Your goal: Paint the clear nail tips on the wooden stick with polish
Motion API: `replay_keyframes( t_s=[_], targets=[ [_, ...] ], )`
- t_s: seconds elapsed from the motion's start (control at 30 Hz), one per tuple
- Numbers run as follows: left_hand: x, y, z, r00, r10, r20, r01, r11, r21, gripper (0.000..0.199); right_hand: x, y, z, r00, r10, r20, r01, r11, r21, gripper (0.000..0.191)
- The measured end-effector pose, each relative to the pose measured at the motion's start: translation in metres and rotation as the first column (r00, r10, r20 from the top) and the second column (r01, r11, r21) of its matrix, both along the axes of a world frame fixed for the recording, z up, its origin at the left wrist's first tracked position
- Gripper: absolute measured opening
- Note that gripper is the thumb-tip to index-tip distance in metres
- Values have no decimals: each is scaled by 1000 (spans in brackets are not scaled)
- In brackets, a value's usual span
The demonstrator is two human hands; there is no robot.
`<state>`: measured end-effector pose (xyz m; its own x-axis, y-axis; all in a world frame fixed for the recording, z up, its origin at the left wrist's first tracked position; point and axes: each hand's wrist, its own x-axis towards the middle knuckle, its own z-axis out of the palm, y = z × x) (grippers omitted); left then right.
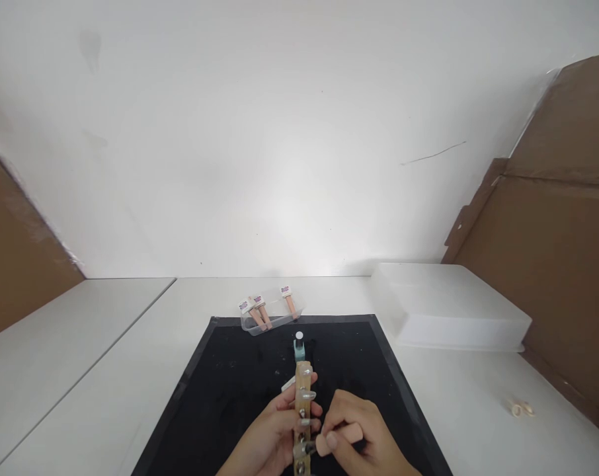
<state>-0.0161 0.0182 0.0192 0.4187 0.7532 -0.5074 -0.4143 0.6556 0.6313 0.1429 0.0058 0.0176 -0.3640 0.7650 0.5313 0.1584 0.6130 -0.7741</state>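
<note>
White wall (299,132) is backing the whole bench; white table (76,383) is running out below it, w/ black mat (220,390) lying in front of the person, prob. to protect the surface & give pale parts contrast. White box (458,311) is sitting R rear, off the mat, so not crowding the hands. Clear tray (282,322) is overlapping mat's far edge, keeping three labelled pcs (264,315) w/ peach handles together, likely to leave the middle free. L hand (272,430) is closing round wooden strip (298,408) over the mat, far end pointing away, presumably steadying it. R hand (371,423) is pinching peach handle (350,434) betw. thumb & fingers, near its dark tip, prob. for fine control. Teal bottle (299,350) w/ white cap is standing just past strip's far end. Clear nail-shaped tips (299,451) are sitting spaced along strip, likely for access one by one; dark tip is meeting one at near end, though can't tell if actually touching (too small). Two small rings (516,410) are lying far R, well apart from the work.
</note>
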Motion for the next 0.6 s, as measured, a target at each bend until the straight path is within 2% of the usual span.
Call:
replay_keyframes(
  t_s=[0.6],
  targets=[
    [0, 1, -7, 1000, -14, 9, 14, 1000, 27, 57, -1, 1, -6, 999, 35, 4, -35, 999, -22, 20]
  ],
)
